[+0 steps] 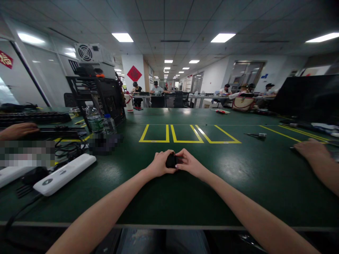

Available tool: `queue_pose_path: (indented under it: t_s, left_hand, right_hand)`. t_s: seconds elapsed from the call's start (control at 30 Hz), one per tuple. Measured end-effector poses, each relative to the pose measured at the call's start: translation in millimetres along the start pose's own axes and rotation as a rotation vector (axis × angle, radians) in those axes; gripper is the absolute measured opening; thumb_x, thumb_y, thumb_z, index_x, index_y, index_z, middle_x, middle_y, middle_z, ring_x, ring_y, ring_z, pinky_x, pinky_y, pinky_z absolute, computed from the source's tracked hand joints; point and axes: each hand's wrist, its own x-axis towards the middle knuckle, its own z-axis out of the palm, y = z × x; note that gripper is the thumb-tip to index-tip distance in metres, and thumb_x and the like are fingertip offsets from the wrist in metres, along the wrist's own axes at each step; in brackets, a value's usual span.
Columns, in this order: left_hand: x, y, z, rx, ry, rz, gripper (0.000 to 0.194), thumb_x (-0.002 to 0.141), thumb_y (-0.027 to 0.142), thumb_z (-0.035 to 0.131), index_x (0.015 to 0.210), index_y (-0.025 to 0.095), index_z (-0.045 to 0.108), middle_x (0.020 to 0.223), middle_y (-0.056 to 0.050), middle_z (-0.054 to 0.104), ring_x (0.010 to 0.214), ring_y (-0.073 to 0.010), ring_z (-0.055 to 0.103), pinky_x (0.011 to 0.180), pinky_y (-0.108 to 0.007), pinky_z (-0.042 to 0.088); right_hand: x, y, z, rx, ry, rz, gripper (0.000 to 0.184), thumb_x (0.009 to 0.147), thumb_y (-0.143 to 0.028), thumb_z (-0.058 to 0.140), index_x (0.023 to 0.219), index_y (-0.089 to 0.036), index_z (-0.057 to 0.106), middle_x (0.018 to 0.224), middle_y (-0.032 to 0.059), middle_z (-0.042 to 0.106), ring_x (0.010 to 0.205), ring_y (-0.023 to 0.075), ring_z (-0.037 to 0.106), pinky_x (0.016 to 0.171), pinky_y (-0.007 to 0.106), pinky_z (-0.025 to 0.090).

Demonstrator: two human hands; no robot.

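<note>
Both of my hands meet over the middle of the green table [169,201]. Between them is a small black object [171,161] with a rounded outline, too dark to tell its kind. My left hand [160,164] wraps round its left side, fingers and thumb closed on it. From the right, my right hand [189,164] pinches its edge with thumb and fingertips. Just beyond the hands, several yellow tape outlines [168,135] mark the tabletop.
To the left lie a white power strip [66,174], cables and plastic bottles [94,118] beside an open black computer case [100,95]. A small tool with a thin shaft [258,135] lies right. Other people's hands rest at the left [19,130] and right [312,150] edges.
</note>
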Motion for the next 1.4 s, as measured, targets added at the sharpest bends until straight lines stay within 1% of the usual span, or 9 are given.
queue_pose_path:
  t_s: [0.17,0.3,0.43,0.57,0.77,0.93,1.13,1.3,1.4]
  left_hand:
    - [-0.5,1.1,-1.7,-0.023,-0.011,0.002,0.057,0.061,0.041,0.062,0.109,0.023,0.037,0.101,-0.003,0.052,0.090,-0.0228,0.050,0.080,-0.037,0.032]
    - [-0.9,2.6,-3.6,-0.032,-0.023,-0.009,0.057,0.061,0.041,0.062,0.109,0.024,0.038,0.101,-0.003,0.052,0.090,-0.0232,0.050,0.081,-0.037,0.032]
    - [-1.3,3.6,-4.6,-0.034,-0.023,-0.007,0.055,0.062,0.041,0.061,0.109,0.024,0.038,0.100,-0.003,0.052,0.090,-0.0231,0.050,0.080,-0.037,0.032]
    - [-1.7,3.8,-4.8,-0.028,-0.025,-0.021,0.056,0.061,0.040,0.062,0.109,0.024,0.038,0.100,-0.003,0.053,0.090,-0.0235,0.050,0.080,-0.037,0.032]
    - [-1.2,2.5,-3.9,-0.037,-0.018,-0.010,0.058,0.061,0.042,0.062,0.110,0.023,0.037,0.101,-0.003,0.052,0.090,-0.0234,0.050,0.081,-0.037,0.032]
    - [-0.2,2.0,-2.4,-0.021,-0.020,-0.033,0.058,0.060,0.040,0.063,0.110,0.024,0.038,0.102,-0.003,0.052,0.092,-0.0244,0.050,0.081,-0.038,0.032]
    - [-0.3,1.1,-1.6,-0.032,-0.018,-0.022,0.057,0.061,0.041,0.062,0.110,0.024,0.038,0.101,-0.003,0.052,0.091,-0.0240,0.050,0.081,-0.038,0.032]
    - [-0.9,-0.1,-1.8,-0.046,-0.016,0.003,0.057,0.062,0.043,0.061,0.110,0.024,0.037,0.100,-0.003,0.052,0.090,-0.0229,0.050,0.081,-0.037,0.033]
    - [-1.1,-0.1,-1.8,-0.051,-0.017,0.007,0.057,0.062,0.042,0.061,0.110,0.024,0.037,0.101,-0.003,0.052,0.090,-0.0225,0.050,0.081,-0.037,0.033]
  right_hand:
    - [-0.1,-0.5,1.5,-0.035,0.062,-0.004,0.022,0.070,-0.031,0.058,0.083,-0.019,0.044,0.091,0.0005,0.051,0.091,0.0159,0.053,0.083,0.035,0.041]
    - [3.4,5.2,0.5,-0.058,0.105,0.038,0.027,0.068,-0.032,0.059,0.088,-0.019,0.045,0.092,0.0011,0.052,0.090,0.0164,0.052,0.082,0.036,0.042]
    - [2.7,5.6,-2.0,-0.070,0.051,0.100,0.028,0.071,-0.032,0.056,0.094,-0.018,0.047,0.099,0.0034,0.051,0.094,0.0174,0.051,0.084,0.038,0.041]
    - [-1.1,0.2,-2.6,-0.035,-0.013,0.040,0.037,0.064,-0.026,0.064,0.096,-0.020,0.045,0.101,0.0025,0.051,0.096,0.0179,0.051,0.085,0.039,0.040]
    - [-0.3,-1.1,1.0,-0.014,0.059,0.002,0.023,0.070,-0.031,0.057,0.087,-0.019,0.048,0.094,0.0016,0.053,0.092,0.0163,0.053,0.084,0.037,0.041]
    - [4.1,4.0,1.8,-0.025,0.100,0.035,0.028,0.068,-0.029,0.059,0.092,-0.019,0.048,0.096,0.0022,0.053,0.095,0.0160,0.051,0.087,0.036,0.039]
    - [-0.1,-0.4,0.0,-0.019,0.041,0.032,0.032,0.063,-0.025,0.064,0.089,-0.019,0.047,0.098,0.0017,0.052,0.098,0.0180,0.051,0.087,0.038,0.039]
    - [-2.3,-2.1,1.0,-0.031,0.060,-0.001,0.022,0.070,-0.028,0.058,0.087,-0.020,0.047,0.096,0.0019,0.053,0.097,0.0181,0.052,0.087,0.039,0.040]
    - [-1.0,-0.1,0.8,-0.068,0.079,0.013,0.029,0.069,-0.025,0.058,0.095,-0.020,0.046,0.100,0.0028,0.052,0.099,0.0177,0.051,0.089,0.040,0.039]
